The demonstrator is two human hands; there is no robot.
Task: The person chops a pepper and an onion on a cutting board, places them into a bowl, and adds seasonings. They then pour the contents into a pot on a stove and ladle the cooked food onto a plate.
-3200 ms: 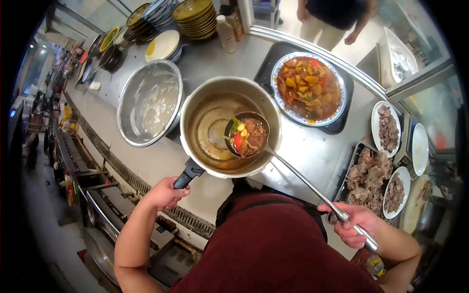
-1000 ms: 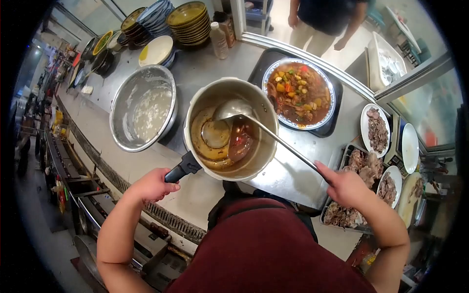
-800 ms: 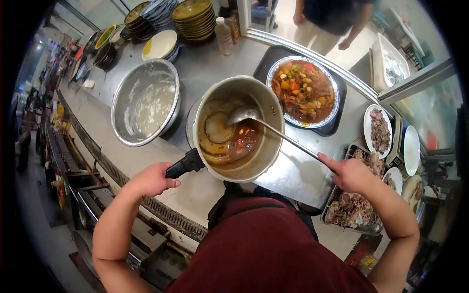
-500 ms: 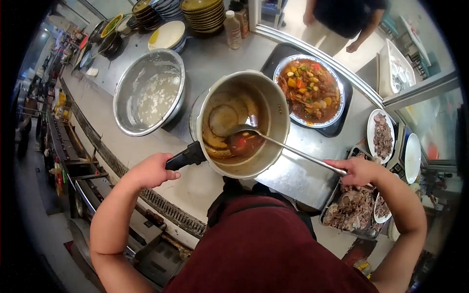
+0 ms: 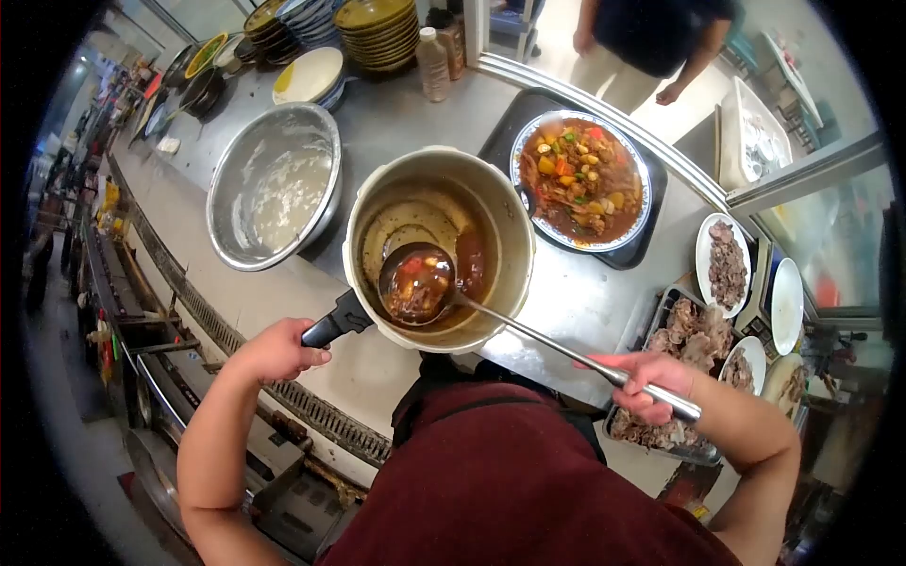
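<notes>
My left hand (image 5: pixel 281 350) is closed round the black handle of a metal pressure cooker pot (image 5: pixel 517 247), which tilts at the counter's front edge. Brown sauce lies in the bottom of the pot. Inside it, a ladle (image 5: pixel 528 330) has its bowl filled with sauce and red and yellow pieces. The fingers of my right hand (image 5: pixel 651 385) wrap round the far end of the ladle's long metal handle. Behind the pot to the right, a blue-rimmed plate of stew (image 5: pixel 580 184) with yellow and red chunks rests on a black tray (image 5: pixel 634 253).
A big metal bowl (image 5: pixel 326 127) with whitish liquid stands left of the pot. Stacked plates (image 5: pixel 377 36) and a plastic bottle (image 5: pixel 433 66) are at the back. To the right are a tray of cooked meat (image 5: pixel 694 335) and a plate of meat pieces (image 5: pixel 725 264). Another person (image 5: pixel 651 42) stands beyond the window frame.
The ladle's bowl has come up out of the sauce, now filled, and moved left in the pot. My right hand has shifted lower. The pot appears slightly further left in view.
</notes>
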